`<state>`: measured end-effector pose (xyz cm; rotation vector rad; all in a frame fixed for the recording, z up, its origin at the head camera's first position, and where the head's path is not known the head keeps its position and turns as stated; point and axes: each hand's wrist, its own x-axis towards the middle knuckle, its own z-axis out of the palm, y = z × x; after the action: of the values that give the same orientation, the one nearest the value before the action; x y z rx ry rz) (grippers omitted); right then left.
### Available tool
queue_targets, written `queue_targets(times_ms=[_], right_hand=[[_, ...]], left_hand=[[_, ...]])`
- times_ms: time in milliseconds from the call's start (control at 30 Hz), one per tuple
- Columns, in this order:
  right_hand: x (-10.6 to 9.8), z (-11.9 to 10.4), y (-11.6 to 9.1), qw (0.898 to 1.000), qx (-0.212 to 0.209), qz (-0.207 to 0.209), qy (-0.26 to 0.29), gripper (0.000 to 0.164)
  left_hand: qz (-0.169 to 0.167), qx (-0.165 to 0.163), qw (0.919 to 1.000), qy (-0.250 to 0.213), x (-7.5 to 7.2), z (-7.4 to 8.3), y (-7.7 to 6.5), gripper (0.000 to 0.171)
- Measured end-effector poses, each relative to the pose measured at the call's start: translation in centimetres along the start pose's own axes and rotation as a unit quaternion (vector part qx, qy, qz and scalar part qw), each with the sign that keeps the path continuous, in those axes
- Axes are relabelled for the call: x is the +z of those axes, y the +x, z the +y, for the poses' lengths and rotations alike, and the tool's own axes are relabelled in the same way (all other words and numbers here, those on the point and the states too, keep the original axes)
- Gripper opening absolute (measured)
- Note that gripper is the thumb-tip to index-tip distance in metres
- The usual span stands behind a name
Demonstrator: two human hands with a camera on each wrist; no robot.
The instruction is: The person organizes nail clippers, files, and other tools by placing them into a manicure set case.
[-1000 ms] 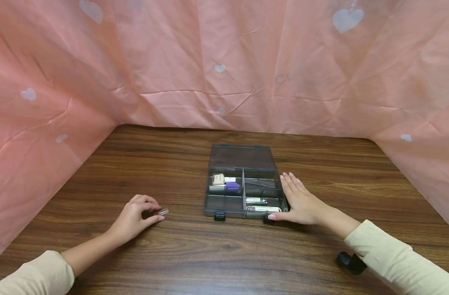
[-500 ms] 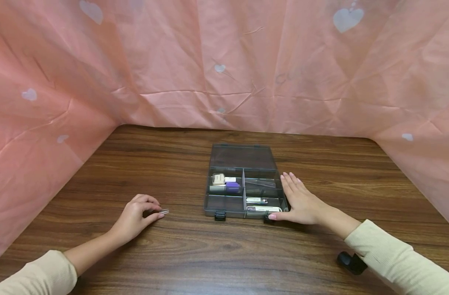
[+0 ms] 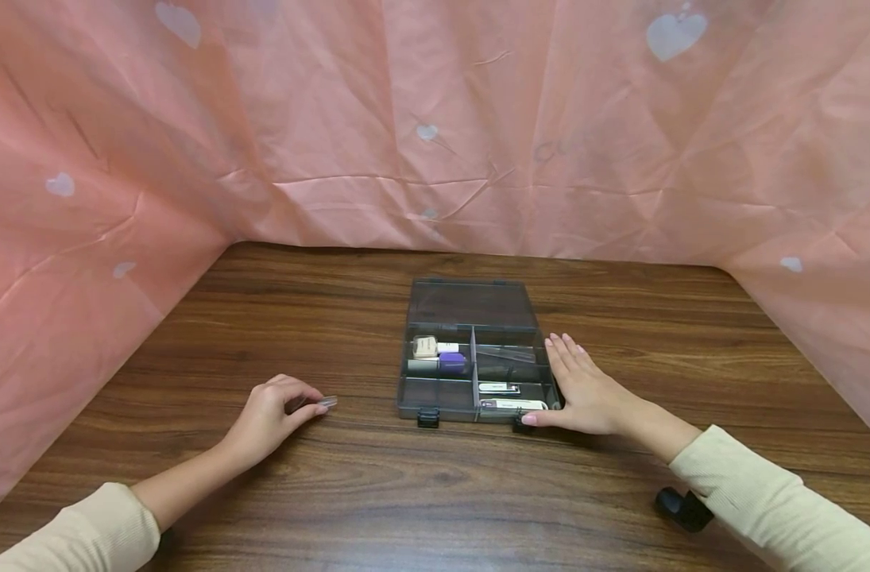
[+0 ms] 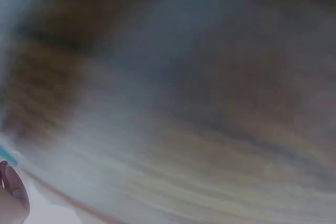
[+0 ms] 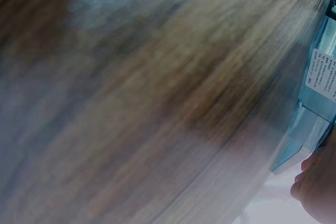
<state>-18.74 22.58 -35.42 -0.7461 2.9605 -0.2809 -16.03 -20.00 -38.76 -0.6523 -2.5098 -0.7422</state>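
Between thumb and fingertips my left hand (image 3: 273,417) pinches a small, thin, clear-silvery piece (image 3: 328,402), low over the wood to the left of the box; its exact kind is too small to tell. The grey see-through compartment box (image 3: 435,392) lies with its lid (image 3: 470,302) folded back. My right hand (image 3: 590,397) rests along the box's right side, fingers straight, thumb by the front right latch. Inside are a cream nail polish bottle (image 3: 425,347), a purple-and-pale bottle (image 3: 452,363), two nail clippers (image 3: 499,388) and thin clear strips (image 3: 506,354).
The wooden table (image 3: 420,492) ends at a pink curtain (image 3: 470,143) with hearts on the back and sides. A small black object (image 3: 683,508) sits beneath the right sleeve. The box's front left compartment shows its bare floor. Both wrist views are mostly blurred wood.
My left hand has slid slightly right and up toward the box, and the small piece has turned a little in its pinch. The right hand and box stay put.
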Motion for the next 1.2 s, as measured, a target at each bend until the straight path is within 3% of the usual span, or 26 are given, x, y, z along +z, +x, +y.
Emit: queue_targets(times_ms=[533, 867, 1200], right_hand=[[0.1, 0.0, -0.1, 1.000, 0.000, 0.000, 0.001, 0.115], [0.0, 0.0, 0.0, 1.000, 0.001, -0.002, -0.003, 0.114], [0.2, 0.0, 0.1, 1.000, 0.003, -0.003, 0.002, 0.114]], left_hand=[[0.011, -0.001, 0.9989, -0.045, 0.6, 1.4, 1.2, 0.011], [0.014, 0.028, 0.9980, -0.055, 1.3, 2.3, 2.3, 0.011], [0.006, 0.031, 0.9961, -0.082, 2.1, 3.8, 3.8, 0.009]])
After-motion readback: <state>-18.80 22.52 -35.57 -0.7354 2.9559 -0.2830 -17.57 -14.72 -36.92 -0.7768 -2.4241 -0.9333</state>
